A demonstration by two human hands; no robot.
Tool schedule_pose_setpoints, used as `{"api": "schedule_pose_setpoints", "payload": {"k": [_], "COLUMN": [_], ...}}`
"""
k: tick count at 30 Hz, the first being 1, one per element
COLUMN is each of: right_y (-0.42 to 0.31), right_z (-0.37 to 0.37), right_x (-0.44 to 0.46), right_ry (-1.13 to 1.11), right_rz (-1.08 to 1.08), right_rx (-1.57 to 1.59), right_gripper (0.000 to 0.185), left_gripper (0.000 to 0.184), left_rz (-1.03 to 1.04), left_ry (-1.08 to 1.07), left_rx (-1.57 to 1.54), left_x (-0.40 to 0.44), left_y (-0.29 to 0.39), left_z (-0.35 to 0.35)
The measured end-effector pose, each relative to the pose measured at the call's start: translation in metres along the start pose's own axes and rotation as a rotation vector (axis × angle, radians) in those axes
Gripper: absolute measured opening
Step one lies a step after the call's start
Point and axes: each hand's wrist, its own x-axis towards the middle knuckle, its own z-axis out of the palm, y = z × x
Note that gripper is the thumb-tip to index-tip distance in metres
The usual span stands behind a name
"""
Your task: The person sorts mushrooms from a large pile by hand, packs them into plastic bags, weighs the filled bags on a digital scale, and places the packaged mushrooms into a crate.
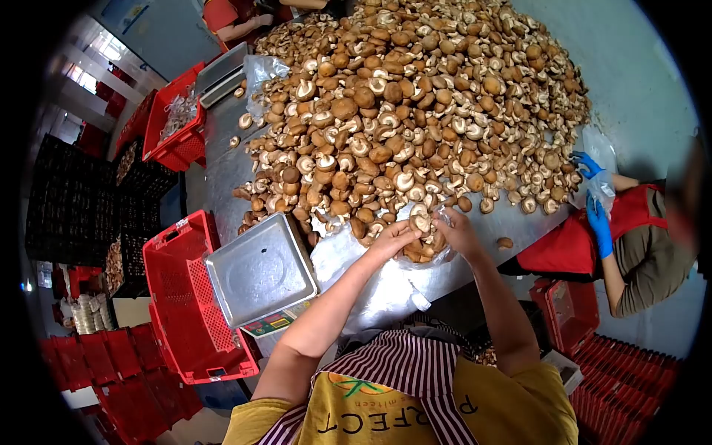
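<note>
My left hand (396,238) has its thumb and fingers closed on a mushroom (420,220) with its pale underside showing. Opposite it, my right hand (458,231) is closed at the rim of a clear plastic bag (446,256); its fingertips are partly hidden. Several brown-capped mushrooms (420,254) lie in this bag, between my hands, at the near edge of a large mushroom pile (415,111). More clear plastic (337,256) lies on the metal table to the left of my left hand.
Left of my arms stands a scale with a metal tray (261,268), beside a red crate (182,297). Another red crate (174,122) holds plastic bags. At right, a co-worker's blue-gloved hands (593,200) hold a clear bag (604,185). Another person (233,18) stands at the far side.
</note>
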Motion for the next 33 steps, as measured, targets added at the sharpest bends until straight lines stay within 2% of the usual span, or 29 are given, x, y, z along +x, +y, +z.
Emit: {"api": "schedule_pose_setpoints", "payload": {"k": [2,3,4,5,6,7,8,9,11,13,15,17,19,20,21,22,23,26,28,32,33], "right_y": [-0.002,-0.004,-0.007,-0.013,-0.037,-0.038,-0.038,-0.04,-0.042,-0.039,-0.025,-0.015,-0.013,-0.009,-0.002,0.005,0.011,0.022,0.02,0.026,0.02], "right_z": [0.001,0.001,0.0,-0.002,-0.007,-0.008,-0.009,-0.011,-0.015,-0.015,-0.018,-0.017,-0.016,-0.018,-0.021,-0.023,-0.023,-0.02,-0.016,-0.014,-0.014], "right_x": [0.003,0.003,0.003,0.002,-0.004,-0.005,-0.007,-0.009,-0.016,-0.026,-0.029,-0.031,-0.033,-0.033,-0.033,-0.033,-0.032,-0.028,-0.028,-0.032,-0.035], "right_ry": [0.066,0.063,0.087,0.11,0.077,0.074,0.048,0.021,0.018,0.047,0.05,0.054,0.126,0.126,0.119,0.112,0.114,0.126,0.213,0.251,0.313], "right_rz": [-0.082,-0.087,-0.077,-0.065,0.087,0.086,0.01,-0.066,-0.088,0.068,0.086,0.107,0.158,0.159,0.159,0.158,0.163,0.223,0.326,0.328,0.362], "right_rx": [-0.045,-0.046,0.063,0.173,0.239,0.239,0.337,0.435,0.402,0.587,0.599,0.612,0.845,0.844,1.025,1.205,1.205,1.239,0.976,0.921,0.811], "right_gripper": [0.021,0.021,0.019,0.017,0.015,0.015,0.015,0.016,0.016,0.015,0.015,0.014,0.015,0.015,0.016,0.017,0.017,0.019,0.019,0.019,0.02], "left_gripper": [0.042,0.045,0.047,0.047,0.05,0.054,0.052,0.052,0.055,0.054,0.054,0.057,0.06,0.058,0.058,0.056,0.054,0.052,0.051,0.05,0.052], "left_rz": [0.002,0.109,0.217,0.219,0.224,0.227,0.186,0.185,0.358,0.302,0.25,0.324,0.359,0.375,0.375,0.413,0.446,0.411,0.356,0.346,0.383], "left_ry": [-0.016,0.016,0.049,0.053,0.051,0.048,0.006,0.008,0.099,0.07,0.141,0.176,0.325,0.36,0.36,0.396,0.43,0.436,0.428,0.431,0.457], "left_rx": [0.013,0.089,0.164,0.163,0.322,0.483,0.495,0.493,0.79,0.762,0.721,0.768,0.691,0.565,0.564,0.421,0.277,0.236,0.183,0.169,0.173], "left_x": [-0.002,0.0,0.0,-0.002,-0.006,-0.012,-0.032,-0.037,-0.047,-0.054,-0.057,-0.059,-0.058,-0.068,-0.075,-0.08,-0.083,-0.077,-0.074,-0.077,-0.078], "left_y": [0.0,-0.001,-0.001,0.001,0.006,0.011,0.042,0.044,0.043,0.04,0.025,0.009,-0.004,0.013,0.02,0.025,0.025,0.01,0.003,0.002,0.0], "left_z": [0.0,0.002,0.003,0.003,0.003,0.004,0.014,0.017,0.023,0.022,0.019,0.014,0.007,0.01,0.012,0.014,0.015,0.009,0.008,0.012,0.012]}}
